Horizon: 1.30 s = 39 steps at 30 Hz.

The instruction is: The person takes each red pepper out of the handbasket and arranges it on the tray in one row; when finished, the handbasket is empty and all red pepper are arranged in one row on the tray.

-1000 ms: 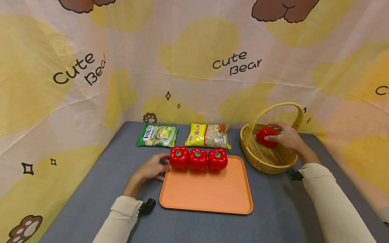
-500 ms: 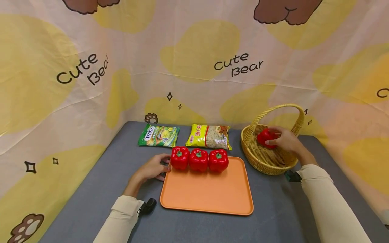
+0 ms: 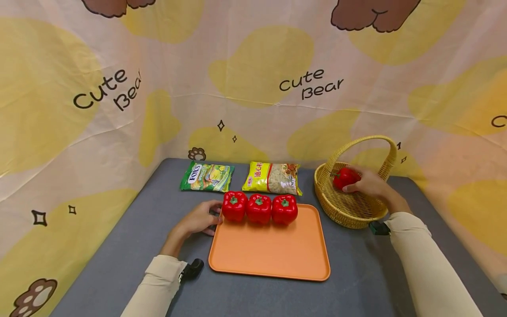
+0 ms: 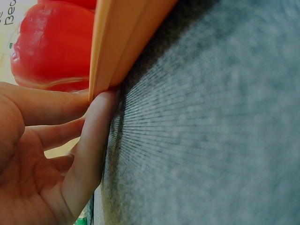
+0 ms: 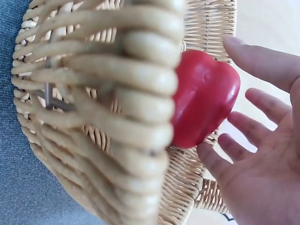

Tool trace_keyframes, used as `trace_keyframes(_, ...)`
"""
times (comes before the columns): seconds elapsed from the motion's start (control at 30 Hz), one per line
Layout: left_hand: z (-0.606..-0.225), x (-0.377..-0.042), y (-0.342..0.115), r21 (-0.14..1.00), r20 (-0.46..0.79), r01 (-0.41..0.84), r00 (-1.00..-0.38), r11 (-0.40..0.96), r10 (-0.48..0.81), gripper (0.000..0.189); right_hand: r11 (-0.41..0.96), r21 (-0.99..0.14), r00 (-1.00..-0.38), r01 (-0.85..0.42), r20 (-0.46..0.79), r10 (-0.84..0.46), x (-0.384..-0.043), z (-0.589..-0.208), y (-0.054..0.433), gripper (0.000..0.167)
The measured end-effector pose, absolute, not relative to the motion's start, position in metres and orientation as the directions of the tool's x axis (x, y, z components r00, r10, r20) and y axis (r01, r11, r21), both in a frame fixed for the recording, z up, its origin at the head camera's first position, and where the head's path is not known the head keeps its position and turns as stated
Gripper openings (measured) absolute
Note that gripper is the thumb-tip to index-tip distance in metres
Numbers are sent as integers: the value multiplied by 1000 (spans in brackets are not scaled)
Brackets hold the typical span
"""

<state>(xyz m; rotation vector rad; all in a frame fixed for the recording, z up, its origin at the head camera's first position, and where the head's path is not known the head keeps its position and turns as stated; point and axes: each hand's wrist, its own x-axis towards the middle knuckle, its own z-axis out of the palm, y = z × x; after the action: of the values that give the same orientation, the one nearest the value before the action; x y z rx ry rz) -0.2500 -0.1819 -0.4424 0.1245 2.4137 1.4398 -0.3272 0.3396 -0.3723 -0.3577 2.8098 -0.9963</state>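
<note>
In the head view my left hand (image 3: 201, 218) is at the left rim of an orange tray (image 3: 269, 255). The left wrist view shows its thumb and a finger pinching the tray's edge (image 4: 112, 51). Three red bell peppers (image 3: 259, 208) stand in a row along the tray's back edge. My right hand (image 3: 370, 181) reaches into a wicker basket (image 3: 342, 216), beside another red bell pepper (image 3: 345, 178) lying tilted inside. In the right wrist view this pepper (image 5: 204, 98) has the spread, relaxed fingers around it, with one fingertip at its lower edge. The basket wall partly hides it.
Behind the tray lie a green FOX'S candy bag (image 3: 207, 177) and a yellow pasta bag (image 3: 272, 178). The basket's tall handle (image 3: 358, 140) arches over my right hand. A patterned cloth wall (image 3: 253, 132) rises behind the grey table (image 3: 166, 220).
The bell pepper in the basket has turned, and its green stem now shows on the left. My right fingers have loosened around it. The left hand and tray stay put.
</note>
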Motion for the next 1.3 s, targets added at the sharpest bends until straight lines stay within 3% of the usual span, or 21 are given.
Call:
trace_keyframes(0.6,-442,-250,-181,871,-233,-91,-941,483,243,58,786,-589,-956,-188,-73,-283,-331,-377,339,65)
trace_keyframes(0.97,-442,-248,-182,876,-223,-83,-943,476,246,58,800,-567,-959,-196,-60,-277,-322,-378,344,83)
trace_keyframes(1.3,-444,-250,-182,873,-217,-77,-946,482,242,57,798,-550,-961,-246,33,-274,-299,-375,343,76)
